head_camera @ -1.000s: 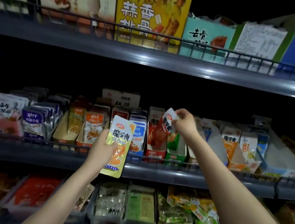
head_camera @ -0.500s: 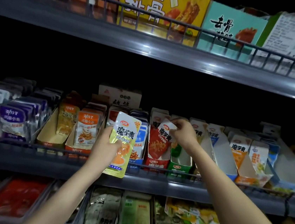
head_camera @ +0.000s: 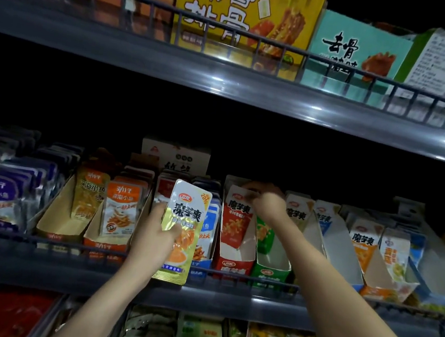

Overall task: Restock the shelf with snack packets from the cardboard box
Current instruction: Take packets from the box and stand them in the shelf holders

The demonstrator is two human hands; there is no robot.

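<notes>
Dim shelf (head_camera: 228, 300) | left hand (head_camera: 152, 240) grips yellow packet (head_camera: 187, 214) | right hand (head_camera: 268, 208) at red packet (head_camera: 233, 219) (blurred; grip unclear)

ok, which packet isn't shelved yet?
The yellow packet: the left hand grips it in front of the shelf, where the rest stand.

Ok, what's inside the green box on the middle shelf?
One green packet stands at the back of the green box; the front part looks bare. The right arm crosses over it, so anything further back is hidden.
</notes>
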